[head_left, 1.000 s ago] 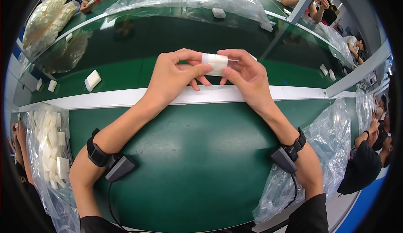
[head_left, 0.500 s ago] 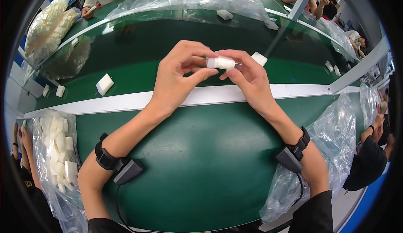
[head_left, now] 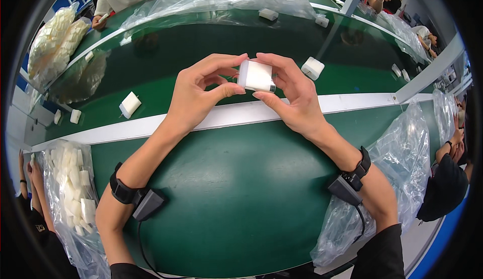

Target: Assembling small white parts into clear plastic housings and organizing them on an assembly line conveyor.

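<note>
Above the white rail, a white charger block (head_left: 258, 75) with rounded edges is held up between my two hands, its broad face toward me. My left hand (head_left: 201, 85) is closed on its left end, index finger above and thumb below. My right hand (head_left: 298, 95) pinches the right end the same way. Thin wire-like pieces show by the left fingers. Just right of my right fingers, a similar white block (head_left: 313, 68) lies on the green conveyor belt. Farther left on the belt sits another white block (head_left: 130, 105), with a thin pin sticking out.
A clear bag of white parts (head_left: 75, 188) lies at the left of the green table (head_left: 226, 203). A crumpled clear bag (head_left: 397, 163) covers its right side. The white rail (head_left: 352, 102) separates table and belt. Co-workers sit across the belt and on both sides.
The charger block has been turned from a narrow side to its broad face. My left hand has shifted slightly left and down; both hands still hold the block.
</note>
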A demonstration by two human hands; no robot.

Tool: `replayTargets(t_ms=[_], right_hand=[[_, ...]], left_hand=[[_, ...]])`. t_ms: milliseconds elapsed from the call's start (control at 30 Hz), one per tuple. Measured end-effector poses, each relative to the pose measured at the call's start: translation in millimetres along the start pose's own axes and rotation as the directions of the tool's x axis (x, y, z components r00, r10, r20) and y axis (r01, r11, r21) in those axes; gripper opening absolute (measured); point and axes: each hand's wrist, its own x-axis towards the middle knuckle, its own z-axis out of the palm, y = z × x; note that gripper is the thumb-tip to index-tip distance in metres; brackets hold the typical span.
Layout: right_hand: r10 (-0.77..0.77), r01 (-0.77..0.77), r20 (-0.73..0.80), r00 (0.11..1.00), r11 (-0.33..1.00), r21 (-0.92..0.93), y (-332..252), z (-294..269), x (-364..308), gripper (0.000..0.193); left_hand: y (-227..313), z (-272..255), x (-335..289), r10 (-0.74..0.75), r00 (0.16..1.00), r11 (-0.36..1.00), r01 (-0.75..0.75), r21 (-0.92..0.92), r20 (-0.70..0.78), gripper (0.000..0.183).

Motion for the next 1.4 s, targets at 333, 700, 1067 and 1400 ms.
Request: replayTargets(t_ms=[333, 700, 1067, 1400], right_hand=[[-0.049, 0.051, 0.016, 0.999, 0.976, -0.214, -7.9, -2.8, 3.0, 0.059], [0.238, -0.225, -0.029, 0.971, 0.946, 0.234, -4.3, -1.7, 3.0, 0.031], [0.115, -0.113, -0.058, 0.992, 0.993, 0.040, 1.5, -0.3, 0.5, 0.024], [0.143, -0.144, 0.027, 0.989, 0.989, 0.042, -6.5, -1.5, 0.6, 0.021]], left_hand=[[1.4, 6.4, -0.9, 0.055, 0.998, 0.993, -0.057, -0.107, -0.016, 0.050], [2.3, 14.1, 1.0, 0.076, 0.995, 0.993, -0.081, -0.088, -0.068, 0.036], [2.0, 10.6, -1.2, -0.048, 0.992, 0.999, 0.050, 0.009, -0.116, 0.022], [10.1, 3.6, 1.3, -0.186, 0.983, 0.978, 0.184, -0.103, -0.010, 0.015]])
